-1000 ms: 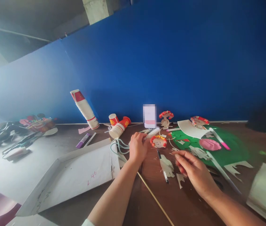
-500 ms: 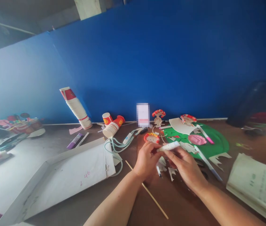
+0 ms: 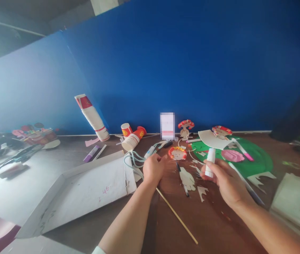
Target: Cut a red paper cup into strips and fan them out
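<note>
My right hand [image 3: 222, 178] is closed around a white glue stick [image 3: 210, 160], held upright above the brown table. My left hand [image 3: 153, 168] has curled fingers and hangs near the pale cable; what they hold, if anything, is hidden. Between the hands lies a pale paper cutout [image 3: 187, 179], partly over a black pen [image 3: 186, 190]. Just beyond it is a round paper piece with a red and yellow ruffled rim [image 3: 177, 153]. Below my left hand, a thin wooden stick [image 3: 177, 215] slants across the table.
On the left stands a shallow white box [image 3: 86, 197]. Behind it are a leaning stack of paper cups [image 3: 93, 118], more cups [image 3: 134, 139] and a purple glue stick [image 3: 90, 153]. A green round sheet [image 3: 261, 158] with markers and scraps lies right, near an open book [image 3: 295, 201].
My hands have come apart. The right one carries the glue stick to the right and has turned it upright; the left has moved left. The camera view has shifted slightly.
</note>
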`<state>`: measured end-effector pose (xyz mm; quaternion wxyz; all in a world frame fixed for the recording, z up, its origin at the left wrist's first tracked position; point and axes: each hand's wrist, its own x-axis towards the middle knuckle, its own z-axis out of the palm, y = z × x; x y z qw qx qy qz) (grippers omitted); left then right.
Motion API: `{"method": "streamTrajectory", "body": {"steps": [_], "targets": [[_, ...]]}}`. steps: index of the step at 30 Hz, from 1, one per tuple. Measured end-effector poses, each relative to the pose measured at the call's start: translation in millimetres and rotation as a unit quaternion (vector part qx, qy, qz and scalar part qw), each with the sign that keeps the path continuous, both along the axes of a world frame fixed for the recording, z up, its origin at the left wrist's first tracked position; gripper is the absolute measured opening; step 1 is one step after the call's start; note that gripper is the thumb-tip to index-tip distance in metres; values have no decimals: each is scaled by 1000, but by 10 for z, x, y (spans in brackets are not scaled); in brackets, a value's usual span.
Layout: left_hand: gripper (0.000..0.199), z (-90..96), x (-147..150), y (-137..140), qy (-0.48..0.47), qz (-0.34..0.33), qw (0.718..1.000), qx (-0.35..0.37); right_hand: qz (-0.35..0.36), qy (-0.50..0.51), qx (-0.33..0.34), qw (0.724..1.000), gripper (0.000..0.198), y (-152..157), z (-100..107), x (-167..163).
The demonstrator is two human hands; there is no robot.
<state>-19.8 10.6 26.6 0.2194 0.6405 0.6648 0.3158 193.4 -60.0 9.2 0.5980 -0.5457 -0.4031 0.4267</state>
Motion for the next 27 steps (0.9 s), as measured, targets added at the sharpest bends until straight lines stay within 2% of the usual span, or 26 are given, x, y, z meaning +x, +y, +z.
{"method": "streamTrajectory", "body": {"steps": [2, 4, 7, 10, 13, 16, 19, 27], "targets": [[43, -25, -1, -4, 60, -13, 998, -24, 11, -5, -31, 999, 27, -17, 12, -27], [43, -58, 31, -27, 91, -37, 994, -39, 19, -12, -59, 998, 29, -36, 38, -67], [29, -96, 106, -63, 86, -65, 993, -53, 29, -21, -79, 996, 30, -50, 72, -112], [29, -115, 186, -62, 49, -78, 992, -81, 28, -33, -89, 995, 29, -51, 91, -125], [33, -150, 247, 5, 18, -57, 993, -104, 29, -38, -90, 995, 29, -54, 97, -119], [46, -219, 281, 126, -27, -21, 993, -115, 34, -35, -81, 995, 30, -56, 87, -108], [53, -261, 312, 241, -56, -14, 991, -123, 44, -33, -73, 996, 31, -57, 70, -102], [48, -104, 473, 386, 18, -5, 993, -115, 51, -28, -54, 997, 23, -47, 12, -106]]}}
